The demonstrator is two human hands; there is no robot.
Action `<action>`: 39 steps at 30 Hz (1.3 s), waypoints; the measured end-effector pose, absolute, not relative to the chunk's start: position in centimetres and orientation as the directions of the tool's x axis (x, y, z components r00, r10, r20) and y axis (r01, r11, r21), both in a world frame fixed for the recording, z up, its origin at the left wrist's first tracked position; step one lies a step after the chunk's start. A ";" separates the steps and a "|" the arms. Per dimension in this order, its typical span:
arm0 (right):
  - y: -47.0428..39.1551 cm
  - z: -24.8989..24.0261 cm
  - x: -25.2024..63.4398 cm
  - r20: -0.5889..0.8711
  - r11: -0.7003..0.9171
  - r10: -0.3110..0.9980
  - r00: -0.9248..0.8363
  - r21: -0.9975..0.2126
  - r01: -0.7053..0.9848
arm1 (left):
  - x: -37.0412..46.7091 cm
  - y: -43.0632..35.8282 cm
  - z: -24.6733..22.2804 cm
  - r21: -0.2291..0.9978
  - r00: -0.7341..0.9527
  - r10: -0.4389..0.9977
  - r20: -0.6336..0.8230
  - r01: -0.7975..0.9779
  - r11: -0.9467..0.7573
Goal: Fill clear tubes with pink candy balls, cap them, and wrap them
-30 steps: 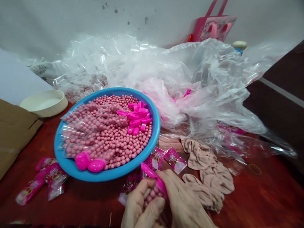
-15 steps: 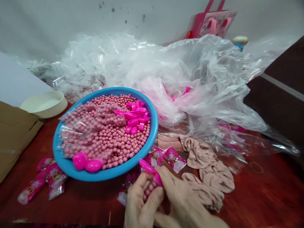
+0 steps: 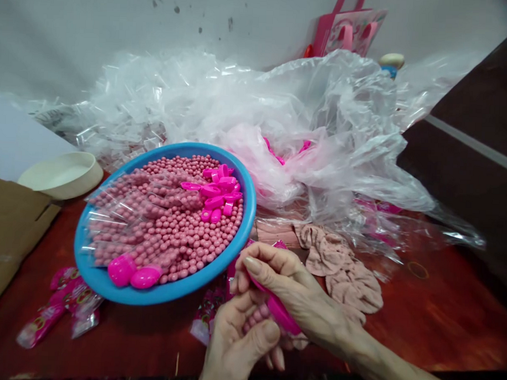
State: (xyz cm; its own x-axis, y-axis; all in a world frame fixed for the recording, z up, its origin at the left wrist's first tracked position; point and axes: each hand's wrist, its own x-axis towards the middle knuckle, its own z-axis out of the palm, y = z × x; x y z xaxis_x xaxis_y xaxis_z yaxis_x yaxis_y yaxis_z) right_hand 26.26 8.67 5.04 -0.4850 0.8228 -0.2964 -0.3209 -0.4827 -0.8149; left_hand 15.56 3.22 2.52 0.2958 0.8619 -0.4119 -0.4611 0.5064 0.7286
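Observation:
My left hand (image 3: 236,339) is closed around a small cluster of pink beads (image 3: 256,317), with the thumb pressed along its side. Whether a clear bag wraps these beads is hard to see. Over them my right hand (image 3: 294,283) curls, its thumb and fingertips drawn together, with a bright pink plastic piece (image 3: 280,314) under its palm. Part of that piece is hidden by the hand. Just left of both hands stands a blue basin (image 3: 248,212) of pink beads (image 3: 202,238). Several pink plastic pieces (image 3: 216,191) and a clear bag of beads (image 3: 132,208) lie in it.
Printed pink packets (image 3: 62,305) lie left of the basin, others (image 3: 205,316) beside my hands. Clear plastic bags (image 3: 281,102) heap along the wall. Crumpled beige cloth (image 3: 350,276) lies right. A cream bowl (image 3: 63,175) and cardboard box (image 3: 14,237) stand left.
My right hand has swung up and over the left, its fingers now curled. The pink piece has shifted toward the lower right beneath it. The whole view has moved slightly.

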 end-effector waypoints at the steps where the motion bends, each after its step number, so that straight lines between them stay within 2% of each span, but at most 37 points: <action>1: 8.4 5.0 26.3 -0.301 -0.491 0.819 -0.488 -0.809 -0.324 | 15.6 3.2 2.4 0.745 0.316 0.861 -0.398 -0.436 0.504; 5: 7.2 4.7 26.5 -0.317 -0.521 0.814 -0.487 -0.770 -0.369 | 15.8 2.8 1.9 0.763 0.330 0.855 -0.399 -0.397 0.510; 11: 5.2 3.3 26.7 -0.238 -0.427 0.881 -0.409 -0.772 -0.471 | 16.2 1.7 1.8 0.756 0.294 0.838 -0.459 -0.367 0.542; 13: 4.9 2.8 26.6 -0.230 -0.411 0.886 -0.402 -0.790 -0.455 | 16.3 1.6 1.6 0.756 0.270 0.839 -0.473 -0.365 0.543; 15: 5.1 2.4 26.5 -0.184 -0.310 0.932 -0.313 -0.851 -0.424 | 16.3 1.7 1.3 0.731 0.255 0.835 -0.487 -0.404 0.550; 18: 5.8 2.4 26.5 -0.062 -0.096 0.991 -0.120 -0.948 -0.303 | 16.1 2.4 1.0 0.643 0.271 0.806 -0.527 -0.493 0.586; 22: 5.9 3.0 27.2 -0.089 -0.118 0.985 -0.151 -0.974 -0.195 | 15.8 3.4 1.4 0.571 0.252 0.792 -0.556 -0.577 0.584; 23: 5.7 3.0 27.5 -0.046 -0.072 0.986 -0.158 -0.985 -0.159 | 15.8 3.5 1.5 0.571 0.217 0.798 -0.562 -0.596 0.564; 25: 4.9 2.7 27.9 0.126 0.124 0.982 -0.142 -0.992 -0.023 | 15.9 3.5 1.6 0.572 0.149 0.803 -0.577 -0.628 0.528; 27: 4.2 2.0 28.1 0.294 0.321 0.942 -0.161 -0.931 0.174 | 16.1 3.3 1.5 0.566 0.112 0.810 -0.576 -0.661 0.493; 28: 3.8 1.6 28.1 0.332 0.376 0.923 -0.196 -0.890 0.260 | 16.2 3.2 1.5 0.566 0.097 0.818 -0.566 -0.676 0.472; 32: 3.0 0.5 27.9 0.295 0.398 0.911 -0.287 -0.806 0.437 | 15.9 3.0 2.2 0.594 0.077 0.857 -0.510 -0.689 0.415; 36: 2.9 1.0 28.1 0.258 0.369 0.921 -0.291 -0.816 0.445 | 15.0 2.6 3.4 0.632 0.154 0.859 -0.488 -0.617 0.469; 39: 3.3 1.8 28.5 0.240 0.350 0.929 -0.280 -0.816 0.460 | 15.0 2.2 3.8 0.699 0.121 0.884 -0.451 -0.569 0.434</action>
State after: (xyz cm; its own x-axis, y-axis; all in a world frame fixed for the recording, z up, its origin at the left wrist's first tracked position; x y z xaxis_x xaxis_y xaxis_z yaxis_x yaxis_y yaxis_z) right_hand 28.49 3.31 1.81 -0.2800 0.9294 0.2403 0.4600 0.3496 -0.8162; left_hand 15.04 2.16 3.77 0.1205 0.8844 -0.4508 -0.5692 0.4336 0.6986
